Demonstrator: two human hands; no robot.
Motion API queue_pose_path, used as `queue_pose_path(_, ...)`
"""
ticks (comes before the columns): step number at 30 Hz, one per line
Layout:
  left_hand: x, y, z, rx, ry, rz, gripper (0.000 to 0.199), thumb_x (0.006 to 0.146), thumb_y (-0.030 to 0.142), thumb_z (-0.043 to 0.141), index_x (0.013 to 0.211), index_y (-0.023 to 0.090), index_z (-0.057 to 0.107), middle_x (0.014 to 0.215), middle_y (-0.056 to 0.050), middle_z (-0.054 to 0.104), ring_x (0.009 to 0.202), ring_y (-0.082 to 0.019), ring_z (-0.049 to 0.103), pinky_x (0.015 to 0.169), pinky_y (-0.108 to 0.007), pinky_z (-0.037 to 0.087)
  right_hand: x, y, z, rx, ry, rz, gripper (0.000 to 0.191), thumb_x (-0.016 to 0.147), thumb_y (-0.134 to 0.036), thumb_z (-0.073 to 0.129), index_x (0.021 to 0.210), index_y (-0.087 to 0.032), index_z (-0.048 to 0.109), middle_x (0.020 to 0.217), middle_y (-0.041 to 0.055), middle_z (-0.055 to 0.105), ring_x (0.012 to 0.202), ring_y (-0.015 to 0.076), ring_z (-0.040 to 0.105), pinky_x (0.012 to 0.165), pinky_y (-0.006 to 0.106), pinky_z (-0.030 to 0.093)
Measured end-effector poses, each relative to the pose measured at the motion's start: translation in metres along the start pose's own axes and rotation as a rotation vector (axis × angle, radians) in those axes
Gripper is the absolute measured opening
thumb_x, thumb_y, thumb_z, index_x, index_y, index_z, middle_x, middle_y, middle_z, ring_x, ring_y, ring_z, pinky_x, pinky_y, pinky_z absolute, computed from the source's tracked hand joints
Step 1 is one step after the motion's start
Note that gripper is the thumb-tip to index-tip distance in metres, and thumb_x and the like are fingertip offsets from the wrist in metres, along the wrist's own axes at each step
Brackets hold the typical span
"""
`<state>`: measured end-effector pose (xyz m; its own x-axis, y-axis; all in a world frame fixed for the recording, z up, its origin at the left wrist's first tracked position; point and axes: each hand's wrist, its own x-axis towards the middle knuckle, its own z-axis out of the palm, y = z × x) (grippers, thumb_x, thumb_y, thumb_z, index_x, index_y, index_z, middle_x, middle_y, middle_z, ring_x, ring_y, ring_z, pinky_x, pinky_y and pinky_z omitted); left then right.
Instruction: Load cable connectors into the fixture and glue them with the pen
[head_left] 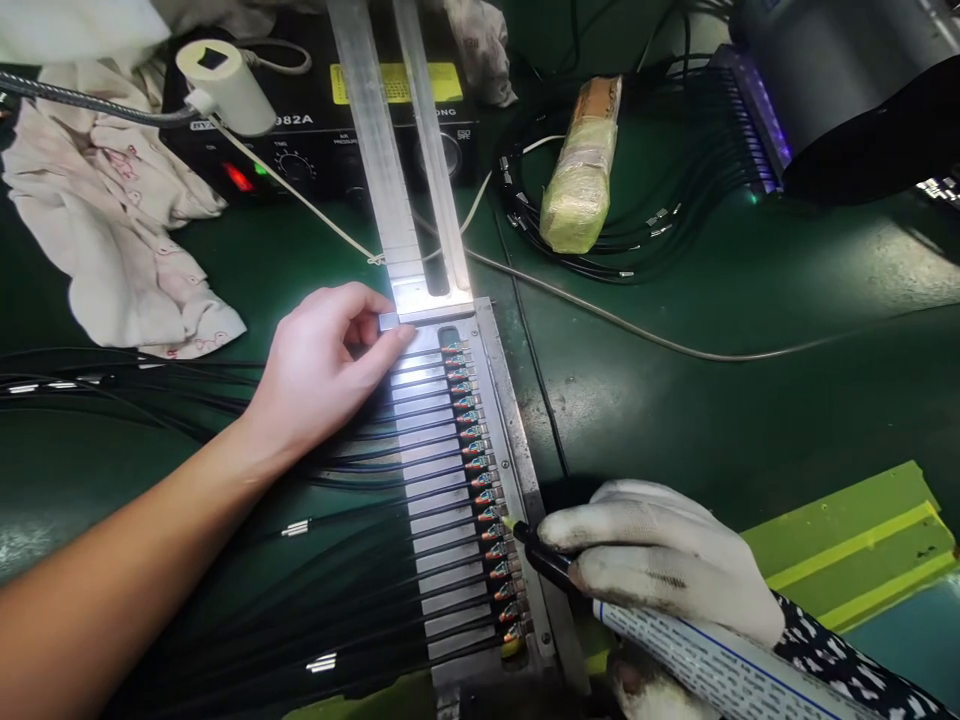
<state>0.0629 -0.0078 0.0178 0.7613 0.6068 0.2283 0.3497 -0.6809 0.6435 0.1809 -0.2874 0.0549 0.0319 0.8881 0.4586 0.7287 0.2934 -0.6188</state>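
Observation:
A metal fixture (431,500) holds a column of black cables, their ends stripped to small coloured wires at connectors (480,463). My bare left hand (330,350) pinches the fixture's upper left corner, thumb and forefinger pressed on the metal. In a white, stained glove, my right hand (660,560) grips a tube with printed text (720,655) and a black nozzle (544,562). The nozzle's pale tip touches or nearly touches a connector in the lower half of the column; which of the two I cannot tell.
Behind the fixture stands a black control box (300,150) with a red light. A crumpled cloth (135,210) lies at the left. Coiled cables (637,255) surround a wrapped block (581,180). A dark machine (862,100) glows violet at the upper right; a yellow-green board (847,550) is lower right.

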Motion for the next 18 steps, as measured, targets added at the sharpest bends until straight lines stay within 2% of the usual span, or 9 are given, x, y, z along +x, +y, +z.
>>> queue_pose_path(4,-0.0002,0.0002,-0.0004,0.003,0.004,0.001,0.025,0.086,0.044,0.063,0.092,0.020,0.061,0.075,0.002,0.054,0.070,-0.014,0.050,0.062,-0.027,0.038,0.0023,-0.0003,-0.0026,-0.001,-0.015,-0.008,0.037,0.108,-0.038,0.037,0.098,-0.015,0.064,0.106,0.0088,0.073,0.089,0.0150,0.071,0.075,0.028,0.056)
queue_pose_path(9,-0.0008,0.0008,-0.0010,0.007,-0.012,-0.022,0.025,0.086,0.045,0.063,0.094,0.020,0.061,0.076,0.002,0.054,0.069,-0.014,0.050,0.062,-0.027,0.038,0.0014,-0.0017,-0.0033,-0.011,-0.013,0.012,0.036,0.108,-0.036,0.037,0.096,-0.016,0.064,0.105,0.0060,0.074,0.087,0.0129,0.072,0.077,0.026,0.055)
queue_pose_path(18,0.0008,0.0007,0.0007,0.007,0.001,0.003,0.025,0.086,0.043,0.064,0.093,0.019,0.062,0.076,0.002,0.053,0.070,-0.014,0.050,0.065,-0.028,0.039,-0.0038,-0.0029,-0.0024,0.009,-0.009,0.021,0.037,0.109,-0.035,0.036,0.095,-0.017,0.064,0.105,0.0044,0.074,0.084,0.0123,0.071,0.070,0.028,0.054)
